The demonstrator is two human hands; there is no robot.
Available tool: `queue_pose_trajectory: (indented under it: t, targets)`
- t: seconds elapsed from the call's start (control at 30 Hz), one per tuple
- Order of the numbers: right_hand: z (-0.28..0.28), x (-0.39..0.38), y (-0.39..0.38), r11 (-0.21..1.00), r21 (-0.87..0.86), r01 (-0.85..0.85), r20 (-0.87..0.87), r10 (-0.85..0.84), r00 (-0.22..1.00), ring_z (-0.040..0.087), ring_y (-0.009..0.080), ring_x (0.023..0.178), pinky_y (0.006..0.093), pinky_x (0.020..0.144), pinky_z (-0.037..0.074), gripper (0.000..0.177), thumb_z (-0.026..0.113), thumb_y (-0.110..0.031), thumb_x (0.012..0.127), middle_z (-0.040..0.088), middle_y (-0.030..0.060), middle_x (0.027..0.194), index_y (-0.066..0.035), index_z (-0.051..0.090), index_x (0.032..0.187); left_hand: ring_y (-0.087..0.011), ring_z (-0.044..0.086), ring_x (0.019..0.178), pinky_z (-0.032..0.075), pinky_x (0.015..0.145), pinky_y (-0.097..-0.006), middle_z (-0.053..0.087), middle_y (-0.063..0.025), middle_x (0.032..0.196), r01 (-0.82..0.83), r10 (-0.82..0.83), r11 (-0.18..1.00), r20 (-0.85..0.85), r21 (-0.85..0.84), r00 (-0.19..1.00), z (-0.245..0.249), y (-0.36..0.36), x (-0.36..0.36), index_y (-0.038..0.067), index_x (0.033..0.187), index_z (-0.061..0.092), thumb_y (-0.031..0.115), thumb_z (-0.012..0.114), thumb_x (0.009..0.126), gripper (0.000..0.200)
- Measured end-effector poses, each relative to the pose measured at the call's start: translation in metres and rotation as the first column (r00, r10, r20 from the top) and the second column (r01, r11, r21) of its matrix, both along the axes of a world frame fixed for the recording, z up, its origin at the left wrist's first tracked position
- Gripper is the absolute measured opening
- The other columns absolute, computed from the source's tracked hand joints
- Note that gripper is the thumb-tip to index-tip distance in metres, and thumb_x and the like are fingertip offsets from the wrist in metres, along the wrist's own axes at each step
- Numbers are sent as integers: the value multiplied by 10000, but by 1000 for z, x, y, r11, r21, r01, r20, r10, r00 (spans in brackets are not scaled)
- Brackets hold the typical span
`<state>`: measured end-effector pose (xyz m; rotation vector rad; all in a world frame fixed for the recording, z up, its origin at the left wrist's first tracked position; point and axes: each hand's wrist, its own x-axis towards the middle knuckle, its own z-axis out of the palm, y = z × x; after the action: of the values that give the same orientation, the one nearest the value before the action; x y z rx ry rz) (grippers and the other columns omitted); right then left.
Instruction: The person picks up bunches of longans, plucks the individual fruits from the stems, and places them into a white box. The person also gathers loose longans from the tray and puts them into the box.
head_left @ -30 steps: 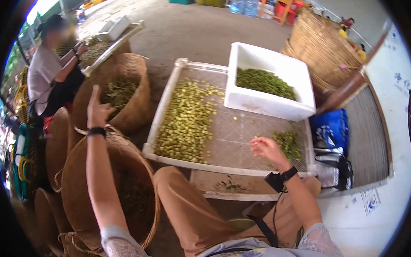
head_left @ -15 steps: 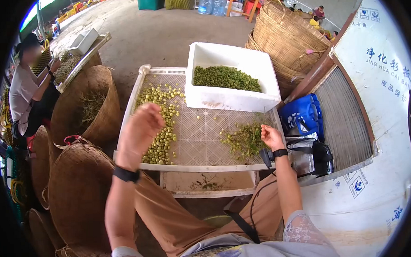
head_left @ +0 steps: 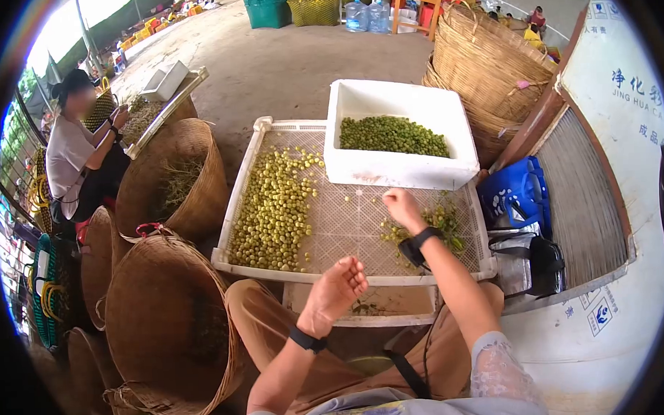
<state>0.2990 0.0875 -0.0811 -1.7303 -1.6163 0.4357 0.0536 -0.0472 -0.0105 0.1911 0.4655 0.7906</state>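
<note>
The white tray [head_left: 340, 236] was the biggest thing in front of me, and it lay across the middle of the frame with its net bottom showing. A deep brown basket [head_left: 164, 308] stood at the lower left, with its wide mouth turned up at me. The white box [head_left: 400, 168] sat on the tray, at its upper right part, and held lots of dark green fruit [head_left: 393, 137].

On the left part of the tray was a long pile of pale round fruit [head_left: 274, 217]. It ran up and down the frame.

The heap of leafy stems [head_left: 451, 224] was smaller. It lay on the tray right of the middle of the frame, just below the white box. It looked wider from side to side than tall, but my right arm hid some of it.

My right grip [head_left: 403, 209] was the nearer one, with the heap just below it and to its right. Its fingers were bent in, and I cannot tell if they had hold of anything.

My left grip [head_left: 335, 290] was lower, by the tray's near edge, and the heap lay to its upper right. It was half open, fingers loosely bent, and I saw nothing in it.
</note>
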Motion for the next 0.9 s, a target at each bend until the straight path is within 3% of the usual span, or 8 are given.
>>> queue_pose_trajectory:
  t: [0.17, 0.27, 0.4, 0.43, 0.7, 0.77, 0.83, 0.9]
  targets:
    - [-19, -48, 56, 921, -382, 77, 633, 200, 748, 567, 318, 934, 401, 732, 487, 230, 548, -120, 798, 544, 209, 1073, -14, 575, 1001, -147, 528, 766, 465, 718, -284, 554, -25, 851, -25, 26, 999, 18, -44, 1000, -2, -19, -14, 79, 885, 522, 204, 466, 910, 140]
    - [-36, -50, 69, 874, -483, 53, 586, 277, 761, 559, 360, 942, 447, 780, 493, 314, 502, -96, 831, 364, 252, 1289, 33, 528, 1117, -148, 528, 771, 461, 725, -287, 552, -24, 846, -42, 46, 994, 34, -103, 998, -4, -24, -31, 77, 887, 525, 207, 458, 914, 148]
    - [-46, -56, 81, 926, -378, -25, 466, 214, 858, 549, 380, 930, 439, 765, 475, 254, 488, -49, 810, 508, 265, 1092, 44, 528, 1043, -147, 525, 767, 456, 738, -290, 547, -32, 843, -95, 107, 981, 64, -168, 992, -14, -23, -42, 75, 889, 523, 201, 456, 915, 145]
    - [-50, -57, 80, 952, -295, -84, 388, 199, 900, 535, 374, 903, 439, 720, 443, 176, 529, -31, 795, 556, 240, 896, 23, 505, 961, -141, 522, 774, 458, 742, -286, 543, -30, 857, -97, 113, 982, 90, -164, 990, -16, -23, -43, 71, 909, 514, 195, 454, 915, 138]
    - [-52, -100, 98, 906, -388, -169, 406, 333, 851, 569, 357, 786, 416, 718, 467, 137, 511, -39, 793, 576, 227, 864, 23, 509, 914, -122, 529, 781, 472, 736, -268, 546, -20, 857, -86, 102, 985, 99, -149, 990, -19, -26, -44, 59, 925, 511, 173, 454, 913, 129]
    - [-33, -128, 106, 888, -362, -283, 236, 381, 894, 572, 323, 648, 385, 660, 483, 142, 534, -55, 778, 585, 185, 787, 34, 497, 882, -131, 526, 777, 466, 734, -274, 548, -23, 851, -88, 104, 982, 88, -167, 991, -21, -27, -41, 62, 911, 512, 182, 450, 915, 135]
    - [6, -158, 92, 883, -296, -365, -400, 232, 886, 555, 162, 543, 301, 482, 470, 230, 581, -72, 781, 584, 120, 762, 34, 517, 974, -139, 523, 772, 460, 731, -280, 549, -26, 846, -72, 86, 983, 79, -171, 993, -19, -23, -33, 65, 896, 513, 191, 446, 918, 144]
    - [22, -160, 85, 882, -277, -381, -433, 239, 869, 549, 109, 574, 248, 456, 459, 234, 573, -72, 810, 572, 94, 789, 25, 526, 1018, -139, 522, 769, 459, 729, -280, 548, -27, 843, -47, 57, 983, 51, -176, 997, -14, -26, -27, 67, 892, 514, 195, 451, 916, 145]
